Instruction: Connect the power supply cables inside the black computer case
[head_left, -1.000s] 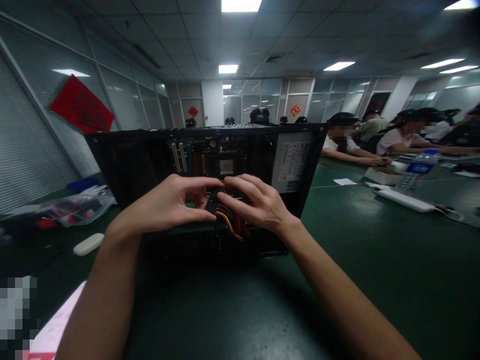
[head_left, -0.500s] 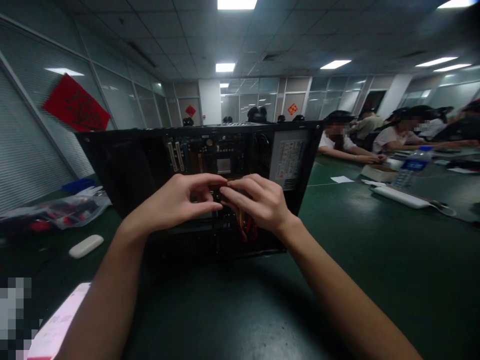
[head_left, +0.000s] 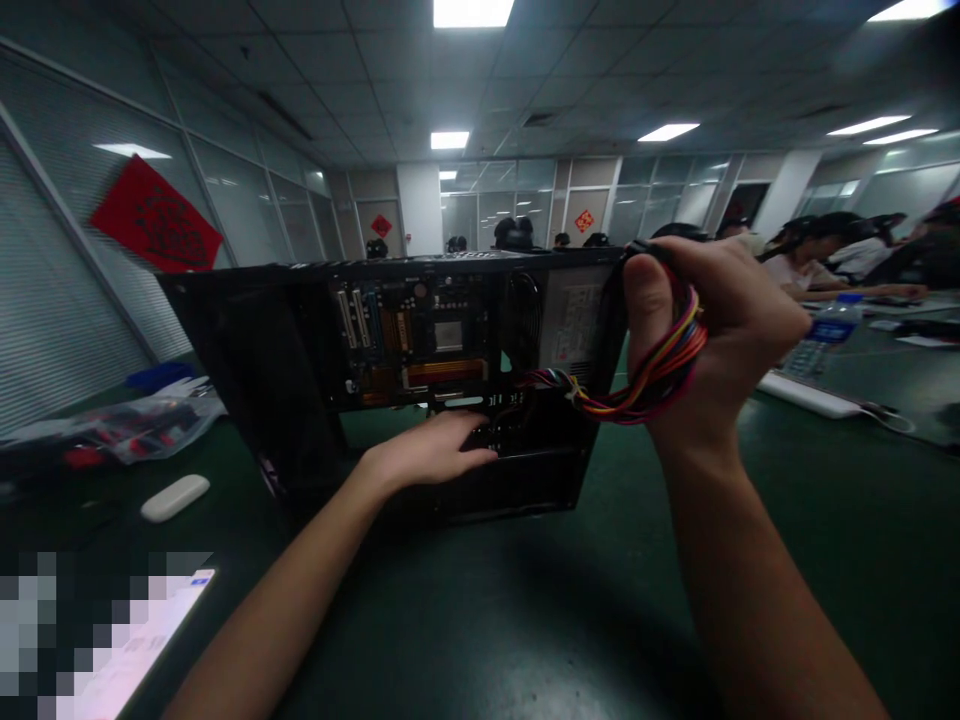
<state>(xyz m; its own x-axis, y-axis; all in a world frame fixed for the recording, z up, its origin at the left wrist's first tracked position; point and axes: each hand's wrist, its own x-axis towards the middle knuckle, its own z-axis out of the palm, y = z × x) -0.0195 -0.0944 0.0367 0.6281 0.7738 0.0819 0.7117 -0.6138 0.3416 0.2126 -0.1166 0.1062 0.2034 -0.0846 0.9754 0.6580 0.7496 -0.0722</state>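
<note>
A black computer case point(head_left: 480, 490) stands on the table with its open side toward me, a motherboard point(head_left: 420, 310) and a silver power supply point(head_left: 574, 325) inside. My right hand point(head_left: 720, 320) is closed around a bundle of coloured power cables point(head_left: 652, 370) at the case's upper right corner; the bundle runs back into the case below the power supply. My left hand point(head_left: 427, 445) reaches into the case under the motherboard, thumb apart from the stretched fingers. Its fingertips are dark and partly hidden, and I see nothing held there.
On the left lie a plastic bag of parts point(head_left: 157, 425), a white oval case point(head_left: 175, 497) and a lit phone point(head_left: 150, 645). To the right are a water bottle point(head_left: 829, 335) and a white bar-shaped thing point(head_left: 810, 393) with a cable. Other people sit farther right.
My right hand has moved up and right to the case's corner, drawing the cable bundle out. My left hand has shifted lower inside the case. The two hands have separated.
</note>
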